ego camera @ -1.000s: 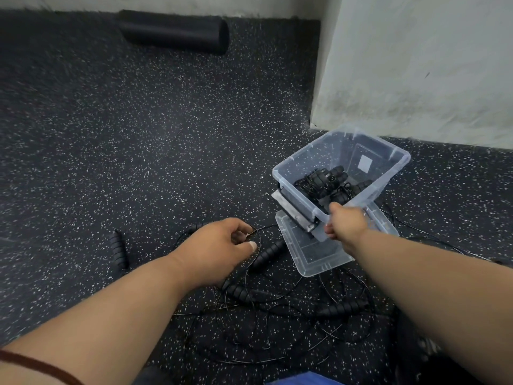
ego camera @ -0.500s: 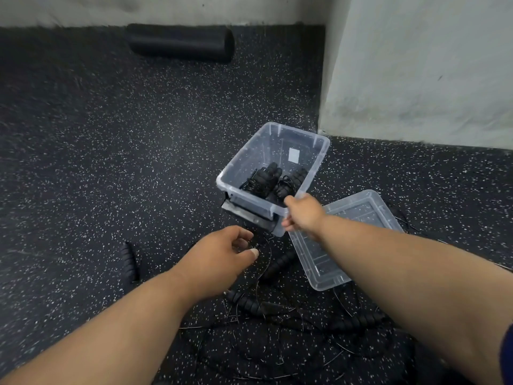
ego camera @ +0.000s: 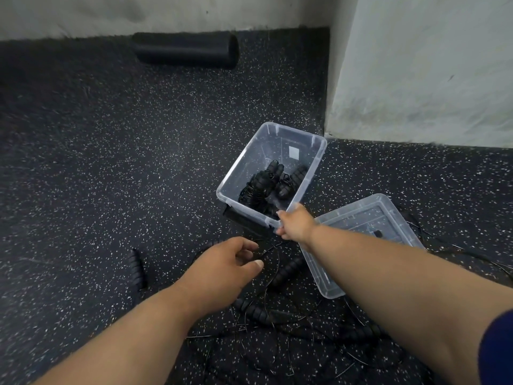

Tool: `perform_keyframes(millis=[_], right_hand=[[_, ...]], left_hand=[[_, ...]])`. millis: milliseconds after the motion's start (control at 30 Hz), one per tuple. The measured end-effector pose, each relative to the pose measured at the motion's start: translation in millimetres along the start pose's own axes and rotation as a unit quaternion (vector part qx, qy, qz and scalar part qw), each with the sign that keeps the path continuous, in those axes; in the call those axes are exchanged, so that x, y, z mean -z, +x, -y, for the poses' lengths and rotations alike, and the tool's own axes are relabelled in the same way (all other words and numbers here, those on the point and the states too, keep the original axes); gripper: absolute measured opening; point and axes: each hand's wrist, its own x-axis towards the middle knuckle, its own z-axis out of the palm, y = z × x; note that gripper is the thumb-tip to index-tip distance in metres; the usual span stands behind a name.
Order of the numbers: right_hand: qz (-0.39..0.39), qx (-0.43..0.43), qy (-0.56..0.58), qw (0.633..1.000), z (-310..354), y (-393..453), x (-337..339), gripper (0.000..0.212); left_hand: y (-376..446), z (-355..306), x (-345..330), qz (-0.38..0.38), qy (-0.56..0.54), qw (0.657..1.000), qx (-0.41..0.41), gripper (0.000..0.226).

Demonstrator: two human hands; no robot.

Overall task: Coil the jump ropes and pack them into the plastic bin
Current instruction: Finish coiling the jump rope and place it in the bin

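While the ropes [ego camera: 277, 309] not yet coiled lay in a loose black tangle on the floor [ego camera: 111, 176] just in front of me, two coiled bundles [ego camera: 266, 182] already sat inside the bin [ego camera: 315, 162]. The bin was clear plastic, open, and it rested on the speckled dark floor near a wall corner [ego camera: 327, 129]. My right hand [ego camera: 295, 225] gripped its near corner, fingers curled over the rim. Its lid [ego camera: 361, 218] lay flat on the floor just beside it, to the right and partly under my right forearm.

My left hand [ego camera: 227, 266] hovered low over the tangle, fingers loosely curled with the thumb out. A thin cord arced right by the fingertips, but I could not tell whether it was pinched or only close. Ribbed black handles showed among the cords: one [ego camera: 287, 272] between my hands, another [ego camera: 137, 269] apart to the left, others nearer my arms.

I judged the task partly done. Some rope was packed. At least one or two ropes were left to untangle, coil and place, and the lid was off.

Further out, a black foam roller [ego camera: 186, 50] lay against the far wall. A dark blue sleeve edge [ego camera: 497, 348] showed at the lower right.
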Motion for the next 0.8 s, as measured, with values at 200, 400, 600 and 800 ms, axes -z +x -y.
perform_keyframes(millis=[200,400,600,800], right_hand=[[-0.015,0.016,-0.005,1.0,-13.5,3.1,-1.8,0.054],[-0.03,0.034,-0.066,0.997,-34.6,-5.8,30.9,0.037],[0.002,0.0,-0.467,0.884,-119.0,-27.7,88.5,0.05],[0.067,0.015,-0.585,0.808,-135.9,-33.3,83.5,0.058]], left_hand=[[-1.3,0.6,-0.1,0.002,0.011,1.0,-0.006,0.033],[-0.5,4.8,1.6,-0.006,0.017,1.0,-0.013,0.035],[-1.9,6.6,3.8,-0.006,0.014,1.0,-0.013,0.033],[0.0,5.0,1.0,-0.002,0.01,1.0,-0.012,0.032]])
